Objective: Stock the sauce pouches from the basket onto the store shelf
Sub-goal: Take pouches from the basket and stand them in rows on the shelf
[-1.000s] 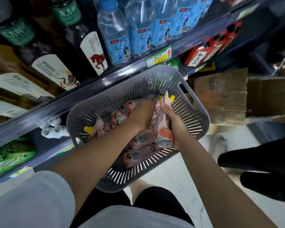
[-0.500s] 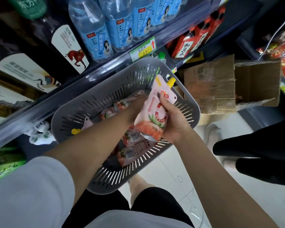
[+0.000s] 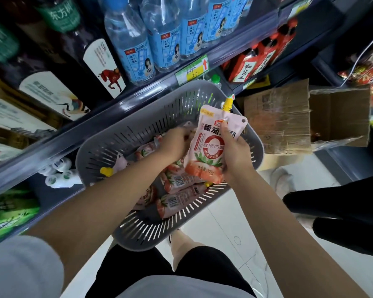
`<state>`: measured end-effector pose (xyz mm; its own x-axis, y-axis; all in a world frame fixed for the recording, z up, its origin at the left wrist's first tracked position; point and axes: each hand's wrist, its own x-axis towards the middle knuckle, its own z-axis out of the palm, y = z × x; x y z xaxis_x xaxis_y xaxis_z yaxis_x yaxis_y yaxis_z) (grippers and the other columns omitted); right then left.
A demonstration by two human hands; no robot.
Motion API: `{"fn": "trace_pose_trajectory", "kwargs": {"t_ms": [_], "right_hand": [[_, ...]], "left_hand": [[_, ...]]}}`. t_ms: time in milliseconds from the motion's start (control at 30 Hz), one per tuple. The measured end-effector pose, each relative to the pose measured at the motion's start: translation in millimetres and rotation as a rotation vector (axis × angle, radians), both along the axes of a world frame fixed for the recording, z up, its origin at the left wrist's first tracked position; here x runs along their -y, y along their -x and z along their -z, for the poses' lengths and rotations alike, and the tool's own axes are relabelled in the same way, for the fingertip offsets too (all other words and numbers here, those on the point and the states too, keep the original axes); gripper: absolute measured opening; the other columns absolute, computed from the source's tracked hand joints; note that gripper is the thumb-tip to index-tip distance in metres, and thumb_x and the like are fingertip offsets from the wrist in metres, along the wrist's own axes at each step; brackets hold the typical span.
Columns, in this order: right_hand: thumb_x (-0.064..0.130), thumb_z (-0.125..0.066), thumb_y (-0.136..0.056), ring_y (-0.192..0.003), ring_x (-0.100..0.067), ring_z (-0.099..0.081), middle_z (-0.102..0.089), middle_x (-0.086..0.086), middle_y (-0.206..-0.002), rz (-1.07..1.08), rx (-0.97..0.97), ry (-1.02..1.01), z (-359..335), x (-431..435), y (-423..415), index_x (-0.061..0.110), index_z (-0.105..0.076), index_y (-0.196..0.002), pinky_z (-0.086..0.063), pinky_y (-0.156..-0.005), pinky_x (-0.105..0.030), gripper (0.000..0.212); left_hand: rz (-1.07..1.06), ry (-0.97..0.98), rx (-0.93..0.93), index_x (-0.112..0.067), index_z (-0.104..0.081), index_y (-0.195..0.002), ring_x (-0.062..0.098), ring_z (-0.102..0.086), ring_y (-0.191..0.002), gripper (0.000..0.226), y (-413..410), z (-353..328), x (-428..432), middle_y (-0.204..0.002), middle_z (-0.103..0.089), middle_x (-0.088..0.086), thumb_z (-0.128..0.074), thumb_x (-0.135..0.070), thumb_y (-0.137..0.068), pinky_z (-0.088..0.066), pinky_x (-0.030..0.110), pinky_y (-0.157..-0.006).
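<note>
While the right hand [image 3: 235, 155] clamps one sauce pouch [image 3: 213, 145] upright, the left hand [image 3: 174, 143] reaches into the basket [image 3: 125, 134].
Left grip: I cannot tell. More pouches [image 3: 179, 190] lie inside; the store shelf [image 3: 108, 108] is at 11 o'clock.

the single head-worn camera looked steeply down and forward from close above the person's own arms — its wide lens bent the shelf edge [image 3: 125, 117] into a slant at upper left, put the grey basket [image 3: 138, 130] mid-frame and the floor [image 3: 220, 229] below.
</note>
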<state>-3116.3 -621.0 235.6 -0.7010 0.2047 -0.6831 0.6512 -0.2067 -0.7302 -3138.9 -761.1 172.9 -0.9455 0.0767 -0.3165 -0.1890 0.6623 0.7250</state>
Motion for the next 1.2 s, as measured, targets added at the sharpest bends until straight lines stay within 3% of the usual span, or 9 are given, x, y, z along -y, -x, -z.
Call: {"fn": "trace_pose_trajectory", "kwargs": {"t_ms": [67, 133, 200, 433, 667, 833, 933, 1100, 1200], "right_hand": [[0.046, -0.067, -0.084, -0.079, -0.023, -0.074, -0.076, -0.005, -0.090, 0.008, -0.013, -0.043, 0, -3, 1, 0.017, -0.069, -0.098, -0.060, -0.075, -0.044, 0.032], [0.044, -0.067, -0.084, -0.081, -0.024, -0.073, -0.075, -0.005, -0.093, -0.009, -0.017, -0.089, -2, -7, 2, 0.016, -0.068, -0.107, -0.060, -0.077, -0.044, 0.036], [0.041, -0.066, -0.085, -0.084, -0.025, -0.072, -0.074, -0.005, -0.096, -0.018, -0.027, -0.121, -6, -7, 2, 0.015, -0.064, -0.116, -0.059, -0.078, -0.044, 0.040], [0.038, -0.067, -0.085, -0.089, -0.028, -0.070, -0.072, -0.010, -0.103, -0.062, -0.099, -0.166, -28, 9, -15, 0.010, -0.062, -0.117, -0.057, -0.084, -0.047, 0.043], [0.038, -0.069, -0.083, -0.084, -0.026, -0.072, -0.073, -0.007, -0.097, -0.142, -0.249, -0.176, -72, 43, -57, 0.015, -0.064, -0.111, -0.058, -0.081, -0.047, 0.038], [0.041, -0.072, -0.079, -0.088, -0.026, -0.072, -0.075, -0.004, -0.095, -0.160, -0.408, -0.121, -115, 80, -101, 0.024, -0.069, -0.096, -0.057, -0.083, -0.049, 0.024], [0.048, -0.074, -0.072, -0.087, -0.027, -0.072, -0.076, -0.003, -0.095, -0.180, -0.470, -0.044, -148, 110, -125, 0.025, -0.070, -0.096, -0.057, -0.082, -0.050, 0.033], [0.042, -0.077, -0.072, -0.081, -0.030, -0.073, -0.076, -0.008, -0.087, -0.248, -0.591, 0.119, -203, 166, -161, 0.020, -0.072, -0.084, -0.057, -0.079, -0.052, 0.026], [0.037, -0.076, -0.076, -0.078, -0.029, -0.074, -0.076, -0.011, -0.088, -0.305, -0.655, 0.211, -231, 200, -180, 0.013, -0.071, -0.092, -0.059, -0.072, -0.047, 0.029]], "left_hand": [[-0.049, 0.004, 0.015, -0.010, -0.072, -0.099, 0.025, -0.067, -0.086, 0.024, -10, 2, 13, -0.093, -0.072, 0.011, -0.052, -0.022, -0.096, -0.053, 0.038, -0.077], [-0.108, -0.033, 0.000, -0.007, -0.073, -0.099, 0.022, -0.068, -0.081, 0.024, -23, 0, 28, -0.092, -0.073, 0.011, -0.055, -0.023, -0.095, -0.053, 0.029, -0.071], [-0.140, 0.013, -0.068, -0.005, -0.073, -0.097, 0.017, -0.063, -0.076, 0.021, -34, -4, 41, -0.089, -0.072, 0.011, -0.056, -0.017, -0.094, -0.042, 0.015, -0.059], [-0.153, 0.128, -0.194, 0.005, -0.064, -0.091, 0.033, -0.060, -0.084, 0.017, -68, -22, 67, -0.090, -0.066, 0.022, -0.056, -0.011, -0.093, -0.020, 0.020, -0.057], [-0.108, 0.084, -0.364, -0.003, -0.053, -0.071, 0.031, -0.057, -0.069, 0.024, -116, -76, 112, -0.067, -0.056, 0.010, -0.054, -0.011, -0.094, -0.031, 0.035, -0.057], [-0.183, -0.014, -0.587, -0.002, -0.057, -0.073, 0.013, -0.051, -0.056, 0.028, -169, -153, 155, -0.058, -0.054, 0.006, -0.052, -0.018, -0.096, -0.029, 0.027, -0.050], [-0.219, -0.065, -0.724, -0.019, -0.059, -0.079, -0.001, -0.056, -0.064, 0.020, -207, -206, 181, -0.065, -0.057, -0.009, -0.050, -0.014, -0.096, -0.038, 0.021, -0.052], [-0.362, -0.104, -0.905, -0.017, -0.051, -0.094, 0.004, -0.061, -0.072, 0.006, -269, -276, 227, -0.074, -0.063, -0.012, -0.056, -0.014, -0.092, -0.046, 0.023, -0.058], [-0.436, -0.071, -0.971, -0.023, -0.057, -0.099, 0.014, -0.067, -0.081, 0.008, -298, -307, 251, -0.082, -0.071, -0.009, -0.058, -0.020, -0.092, -0.054, 0.037, -0.071]]}}
